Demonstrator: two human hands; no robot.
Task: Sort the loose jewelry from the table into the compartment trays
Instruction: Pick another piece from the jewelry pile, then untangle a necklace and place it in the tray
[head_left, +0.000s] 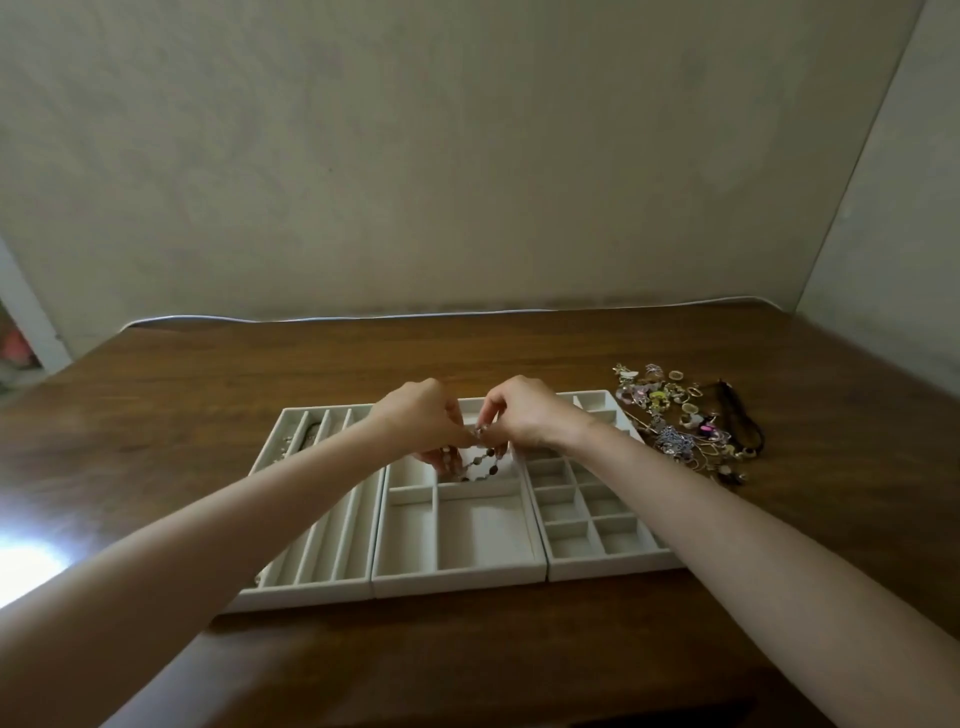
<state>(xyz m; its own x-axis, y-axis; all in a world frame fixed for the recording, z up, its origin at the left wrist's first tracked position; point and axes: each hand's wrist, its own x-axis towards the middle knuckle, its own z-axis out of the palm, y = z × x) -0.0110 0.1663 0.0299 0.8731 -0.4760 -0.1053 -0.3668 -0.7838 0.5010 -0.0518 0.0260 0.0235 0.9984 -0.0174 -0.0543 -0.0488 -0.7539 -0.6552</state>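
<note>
Three pale grey compartment trays stand side by side on the wooden table: a left tray (322, 590) with long slots, a middle tray (457, 583) with wide compartments, a right tray (613, 564) with small squares. My left hand (415, 415) and my right hand (524, 410) meet above the far part of the middle tray. Both pinch a beaded bracelet (480, 462) with brown and pale beads, which hangs in a loop below my fingers. A pile of loose jewelry (680, 421) lies to the right of the trays.
A dark cord necklace (743, 421) lies at the pile's right edge. Some dark and pale pieces (306, 439) lie in the far slots of the left tray. A wall stands just behind the table's far edge. Bright glare falls on the table's left side (26, 556).
</note>
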